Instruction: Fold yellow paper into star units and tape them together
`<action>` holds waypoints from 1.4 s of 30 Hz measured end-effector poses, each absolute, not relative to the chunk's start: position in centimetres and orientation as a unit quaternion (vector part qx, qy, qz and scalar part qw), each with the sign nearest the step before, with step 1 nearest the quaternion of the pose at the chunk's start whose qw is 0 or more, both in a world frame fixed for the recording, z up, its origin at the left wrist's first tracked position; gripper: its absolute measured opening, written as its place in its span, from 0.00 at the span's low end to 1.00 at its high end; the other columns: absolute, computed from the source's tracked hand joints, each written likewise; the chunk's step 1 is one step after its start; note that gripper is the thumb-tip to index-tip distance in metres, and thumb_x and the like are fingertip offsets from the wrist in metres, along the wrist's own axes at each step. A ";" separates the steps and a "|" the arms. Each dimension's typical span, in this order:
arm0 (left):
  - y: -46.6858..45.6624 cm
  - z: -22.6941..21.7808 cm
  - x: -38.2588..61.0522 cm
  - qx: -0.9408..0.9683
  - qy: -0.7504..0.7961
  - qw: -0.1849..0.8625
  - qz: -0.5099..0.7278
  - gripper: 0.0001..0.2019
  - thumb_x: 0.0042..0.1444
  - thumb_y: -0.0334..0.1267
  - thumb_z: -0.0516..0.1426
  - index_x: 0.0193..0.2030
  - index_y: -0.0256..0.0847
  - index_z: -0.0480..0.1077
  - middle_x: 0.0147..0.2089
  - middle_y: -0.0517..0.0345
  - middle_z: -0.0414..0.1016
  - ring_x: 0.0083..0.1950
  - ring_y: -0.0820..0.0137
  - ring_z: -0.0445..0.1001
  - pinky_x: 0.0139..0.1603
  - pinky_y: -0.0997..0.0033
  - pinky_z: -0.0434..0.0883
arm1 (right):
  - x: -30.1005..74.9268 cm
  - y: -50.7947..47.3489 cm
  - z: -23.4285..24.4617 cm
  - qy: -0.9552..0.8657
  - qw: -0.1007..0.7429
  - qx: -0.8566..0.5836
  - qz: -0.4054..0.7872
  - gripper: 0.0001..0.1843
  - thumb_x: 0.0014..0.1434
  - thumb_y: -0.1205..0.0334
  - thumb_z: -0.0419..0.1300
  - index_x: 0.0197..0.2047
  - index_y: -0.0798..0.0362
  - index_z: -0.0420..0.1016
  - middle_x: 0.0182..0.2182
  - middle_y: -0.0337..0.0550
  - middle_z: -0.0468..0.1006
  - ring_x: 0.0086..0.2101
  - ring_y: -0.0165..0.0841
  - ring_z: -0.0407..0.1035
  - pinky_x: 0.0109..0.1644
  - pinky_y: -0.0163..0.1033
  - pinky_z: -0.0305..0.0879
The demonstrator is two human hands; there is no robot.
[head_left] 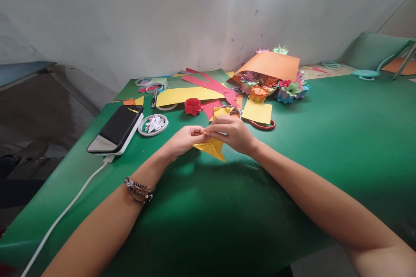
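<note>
A folded piece of yellow paper with pointed corners hangs just above the green table, held between both hands. My left hand pinches its left upper edge with closed fingers. My right hand grips the top of the same paper, fingers curled over it. A beaded bracelet circles my left wrist.
A phone on a white charging block with a white cable lies at left. Beyond the hands lie a tape roll, a red ring, yellow sheets, red strips, scissors and paper flowers under an orange sheet.
</note>
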State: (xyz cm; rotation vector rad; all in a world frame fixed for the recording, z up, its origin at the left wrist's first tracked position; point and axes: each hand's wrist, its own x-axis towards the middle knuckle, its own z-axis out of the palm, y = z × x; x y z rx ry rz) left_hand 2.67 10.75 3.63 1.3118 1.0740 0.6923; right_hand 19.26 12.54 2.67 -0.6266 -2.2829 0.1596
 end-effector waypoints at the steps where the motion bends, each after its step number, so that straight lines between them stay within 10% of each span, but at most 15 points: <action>1: 10.7 3.7 2.7 0.568 0.465 0.610 0.298 0.17 0.35 0.47 0.64 0.25 0.35 0.68 0.25 0.61 0.70 0.28 0.75 0.67 0.29 0.77 0.61 | 19.2 12.5 2.7 -0.896 0.367 -0.245 0.050 0.17 0.60 0.59 0.47 0.30 0.53 0.75 0.27 0.45 0.73 0.29 0.30 0.64 0.33 0.35 0.62; 42: 10.8 3.9 2.5 0.569 0.446 0.609 0.325 0.15 0.38 0.46 0.62 0.25 0.35 0.72 0.24 0.63 0.69 0.26 0.78 0.63 0.28 0.78 0.58 | 18.7 12.2 3.9 -0.623 0.410 -0.370 0.554 0.02 0.43 0.67 0.60 0.24 0.58 0.71 0.21 0.35 0.71 0.24 0.22 0.65 0.28 0.31 0.62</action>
